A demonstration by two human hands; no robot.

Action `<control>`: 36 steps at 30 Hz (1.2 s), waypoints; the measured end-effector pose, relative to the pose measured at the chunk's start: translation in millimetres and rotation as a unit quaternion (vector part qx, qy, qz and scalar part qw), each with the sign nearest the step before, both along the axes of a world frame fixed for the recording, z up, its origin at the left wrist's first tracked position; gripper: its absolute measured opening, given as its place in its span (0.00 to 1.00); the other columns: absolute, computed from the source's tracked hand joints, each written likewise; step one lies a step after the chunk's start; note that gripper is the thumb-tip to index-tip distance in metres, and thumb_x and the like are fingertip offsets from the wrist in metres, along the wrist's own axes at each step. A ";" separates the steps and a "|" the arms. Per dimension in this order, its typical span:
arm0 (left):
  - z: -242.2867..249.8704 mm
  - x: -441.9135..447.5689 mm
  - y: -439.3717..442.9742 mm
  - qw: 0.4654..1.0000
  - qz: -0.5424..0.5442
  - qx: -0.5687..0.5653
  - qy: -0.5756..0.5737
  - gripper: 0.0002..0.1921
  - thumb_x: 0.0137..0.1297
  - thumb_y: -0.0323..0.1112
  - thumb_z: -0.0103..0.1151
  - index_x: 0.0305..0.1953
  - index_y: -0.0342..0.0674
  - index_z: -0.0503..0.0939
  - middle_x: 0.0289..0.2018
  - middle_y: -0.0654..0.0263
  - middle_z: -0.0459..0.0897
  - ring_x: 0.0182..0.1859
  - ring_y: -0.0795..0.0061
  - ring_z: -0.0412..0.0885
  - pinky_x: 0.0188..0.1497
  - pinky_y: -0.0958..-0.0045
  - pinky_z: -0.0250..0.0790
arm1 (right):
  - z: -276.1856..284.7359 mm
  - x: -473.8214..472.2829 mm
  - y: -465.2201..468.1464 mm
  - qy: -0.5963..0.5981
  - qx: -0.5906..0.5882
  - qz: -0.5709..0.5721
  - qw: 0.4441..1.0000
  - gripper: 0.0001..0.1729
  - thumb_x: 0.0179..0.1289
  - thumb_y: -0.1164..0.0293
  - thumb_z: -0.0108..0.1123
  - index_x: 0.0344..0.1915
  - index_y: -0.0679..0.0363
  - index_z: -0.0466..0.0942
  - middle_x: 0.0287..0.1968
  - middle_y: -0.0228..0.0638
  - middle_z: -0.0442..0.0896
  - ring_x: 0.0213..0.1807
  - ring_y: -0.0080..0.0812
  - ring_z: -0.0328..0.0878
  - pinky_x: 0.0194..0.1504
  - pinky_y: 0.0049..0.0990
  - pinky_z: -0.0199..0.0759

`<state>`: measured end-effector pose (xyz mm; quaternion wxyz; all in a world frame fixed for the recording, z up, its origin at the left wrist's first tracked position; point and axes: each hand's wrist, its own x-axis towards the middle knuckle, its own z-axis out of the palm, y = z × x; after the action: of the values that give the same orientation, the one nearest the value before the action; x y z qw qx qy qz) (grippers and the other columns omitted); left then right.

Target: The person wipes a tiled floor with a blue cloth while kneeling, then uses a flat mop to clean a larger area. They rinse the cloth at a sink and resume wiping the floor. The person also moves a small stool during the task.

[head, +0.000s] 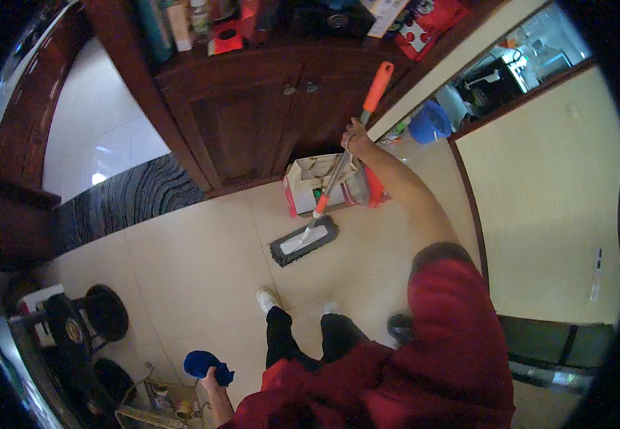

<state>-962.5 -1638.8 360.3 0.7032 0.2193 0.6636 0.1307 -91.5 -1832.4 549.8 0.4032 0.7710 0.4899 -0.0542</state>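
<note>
My right hand (357,137) grips the metal pole of a flat mop (335,174), just below its orange end grip. The pole leans, and its grey fringed head (304,241) with a white plate rests on the tiled floor before my feet. At the lower left my left hand (211,381) holds a bunched dark blue cloth (202,363), away from the mop.
An open box (305,199) and a red bag (376,187) stand against the dark wooden cabinet (240,128). A blue bucket (430,123) is by the doorway at the upper right. Black round stools (106,312) and a rack (154,397) stand at the lower left.
</note>
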 end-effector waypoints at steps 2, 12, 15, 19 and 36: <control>-2.3 3.9 8.6 0.998 -0.011 -0.051 0.032 0.18 0.49 0.21 0.57 0.45 0.32 0.73 0.35 0.56 0.79 0.32 0.56 0.82 0.34 0.55 0.80 | 19.3 -2.2 -5.6 -0.012 0.020 0.003 1.000 0.10 0.57 0.62 0.50 0.32 0.46 0.81 0.37 0.32 0.82 0.42 0.33 0.76 0.49 0.40 0.63; 69.0 119.1 -9.2 0.993 -0.103 -0.062 -0.018 0.19 0.55 0.25 0.55 0.50 0.33 0.69 0.34 0.55 0.80 0.32 0.55 0.82 0.30 0.48 0.79 | 30.5 -15.9 -52.9 0.014 0.217 0.081 0.973 0.09 0.60 0.65 0.49 0.30 0.45 0.79 0.32 0.24 0.78 0.44 0.31 0.72 0.52 0.40 0.54; 78.3 167.9 -39.9 0.979 -0.202 -0.029 -0.023 0.16 0.61 0.46 0.59 0.39 0.38 0.80 0.28 0.63 0.80 0.30 0.65 0.78 0.35 0.57 0.77 | -5.0 -87.4 -121.7 0.211 0.469 0.003 0.857 0.12 0.66 0.59 0.46 0.33 0.44 0.77 0.32 0.30 0.76 0.44 0.38 0.73 0.52 0.45 0.54; 64.8 252.2 -86.2 0.983 -0.175 -0.057 -0.030 0.26 0.51 0.28 0.59 0.55 0.42 0.67 0.36 0.54 0.80 0.36 0.54 0.82 0.30 0.44 0.78 | -46.7 -195.1 -287.1 0.320 0.259 -0.150 0.899 0.22 0.64 0.63 0.50 0.59 0.42 0.71 0.51 0.32 0.79 0.57 0.38 0.70 0.62 0.47 0.53; 142.3 613.2 -352.0 0.904 -0.402 0.044 -0.136 0.20 0.47 0.26 0.63 0.46 0.41 0.76 0.34 0.60 0.80 0.32 0.62 0.81 0.33 0.60 0.78 | 14.7 -93.3 -603.5 0.297 0.345 -0.358 0.815 0.23 0.63 0.73 0.45 0.59 0.50 0.70 0.39 0.43 0.82 0.41 0.46 0.79 0.44 0.43 0.72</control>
<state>-349.2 -1990.8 502.6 0.7692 0.4785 0.4104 -0.1051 -184.8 -2435.9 564.5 -0.1019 0.9270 0.2618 -0.2485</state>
